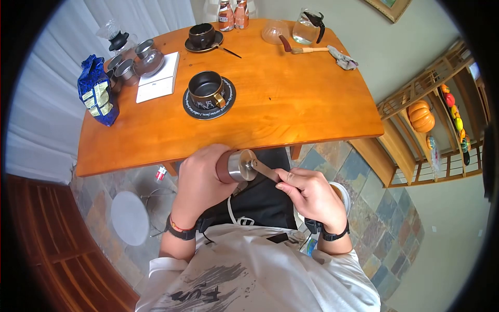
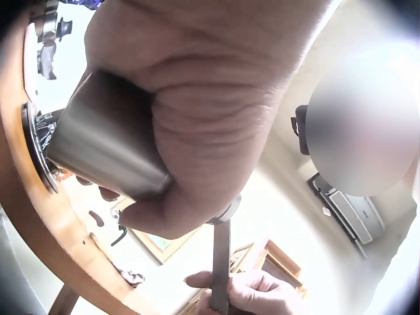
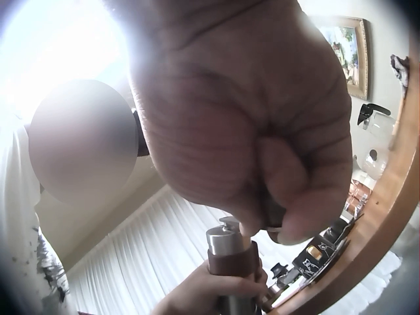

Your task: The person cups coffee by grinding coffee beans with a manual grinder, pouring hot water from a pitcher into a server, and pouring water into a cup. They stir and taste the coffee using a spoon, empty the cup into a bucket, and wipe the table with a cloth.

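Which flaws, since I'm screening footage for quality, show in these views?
Head: wide-angle distortion bows the table, corners black. Left wrist: glare near the right edge, a round patch blurred out. Right wrist: glare at upper left, right hand in shadow, another blurred disc.

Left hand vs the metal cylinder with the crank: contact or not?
Touching. The left wrist view shows the left hand wrapped around the metal cylinder, skin against its side with no gap.

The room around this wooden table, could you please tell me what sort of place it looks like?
Probably a home dining room, though a small café is possible: it has a wooden table with black cups on it, white curtains and an orange pumpkin.
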A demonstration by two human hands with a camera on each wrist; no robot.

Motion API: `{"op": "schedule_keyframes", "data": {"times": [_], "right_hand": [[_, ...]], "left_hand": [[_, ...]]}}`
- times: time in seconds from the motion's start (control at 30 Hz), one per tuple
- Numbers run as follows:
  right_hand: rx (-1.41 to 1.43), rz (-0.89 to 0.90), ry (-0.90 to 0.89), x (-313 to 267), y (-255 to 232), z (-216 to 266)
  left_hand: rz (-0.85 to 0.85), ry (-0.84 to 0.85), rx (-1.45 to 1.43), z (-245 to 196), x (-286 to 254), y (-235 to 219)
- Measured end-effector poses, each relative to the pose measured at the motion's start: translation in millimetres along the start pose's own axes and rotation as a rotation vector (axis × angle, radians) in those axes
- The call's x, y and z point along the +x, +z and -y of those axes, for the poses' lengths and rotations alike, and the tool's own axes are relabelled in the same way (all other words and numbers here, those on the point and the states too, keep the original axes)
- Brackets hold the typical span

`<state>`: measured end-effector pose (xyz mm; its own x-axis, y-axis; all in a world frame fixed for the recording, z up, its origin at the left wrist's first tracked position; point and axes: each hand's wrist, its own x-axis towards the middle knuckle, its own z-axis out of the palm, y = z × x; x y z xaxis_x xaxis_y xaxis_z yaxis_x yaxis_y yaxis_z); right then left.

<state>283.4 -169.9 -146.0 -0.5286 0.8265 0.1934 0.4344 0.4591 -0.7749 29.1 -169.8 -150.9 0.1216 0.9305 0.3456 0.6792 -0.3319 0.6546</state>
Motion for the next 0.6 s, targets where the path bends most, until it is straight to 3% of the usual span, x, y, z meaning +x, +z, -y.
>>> {"op": "schedule_keyframes", "data": {"times": [0.37,0.6], "right_hand": [[0.039,-0.075,-0.026,0,17,3],[0.009,-0.024,0.019,-6,13,13]], "left_hand": [[-0.181,0.063,0.219,-10,1,2],[-0.168,0.076,0.062,-11,-4,-1]]}}
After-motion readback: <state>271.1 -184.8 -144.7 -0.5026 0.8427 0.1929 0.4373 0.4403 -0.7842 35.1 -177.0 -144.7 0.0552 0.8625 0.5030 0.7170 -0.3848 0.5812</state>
